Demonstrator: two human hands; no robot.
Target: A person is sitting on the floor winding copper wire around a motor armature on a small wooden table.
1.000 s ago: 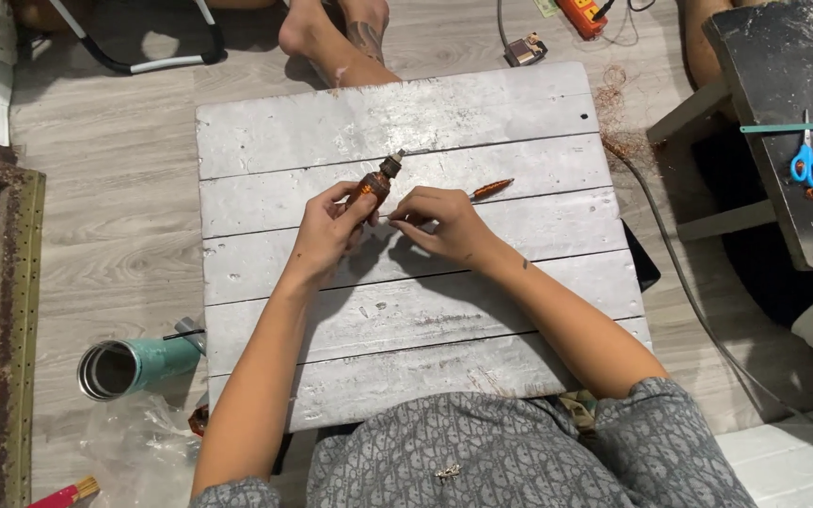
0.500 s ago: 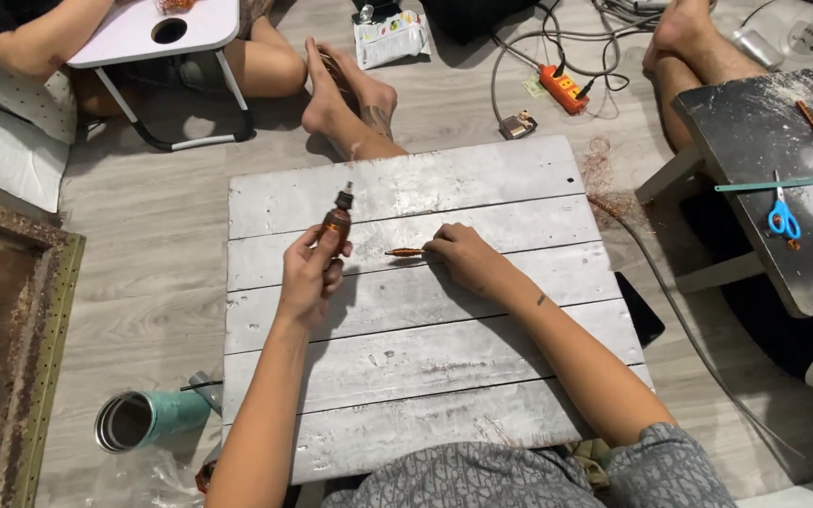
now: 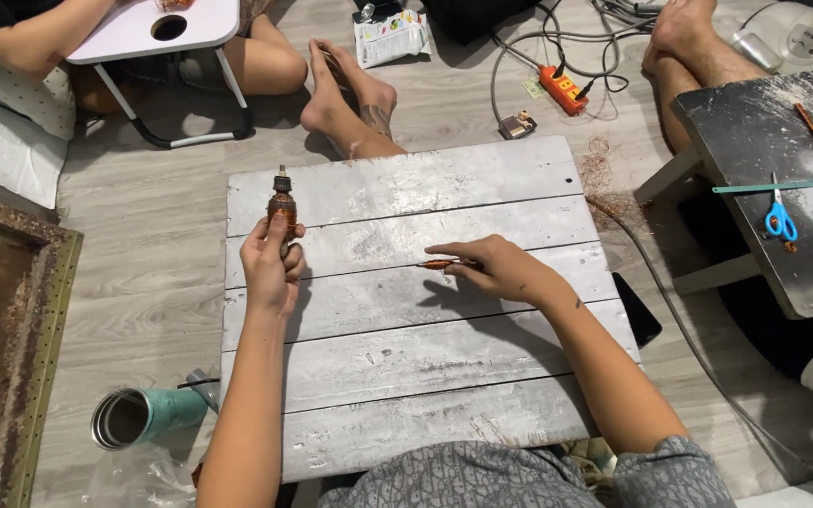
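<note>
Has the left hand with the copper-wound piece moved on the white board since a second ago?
Yes. The left hand carried the copper-wound piece from mid-board to the white plank board's left edge, apart from the right hand.

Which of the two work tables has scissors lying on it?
The dark table at the right edge, with blue-handled scissors on it. The whitewashed plank table under the person's hands carries none.

The single head camera looks steeply down from above the person's lap. It faces forward across the white plank board (image 3: pixel 406 310), near enough to frame the surrounding floor (image 3: pixel 143 245).
</note>
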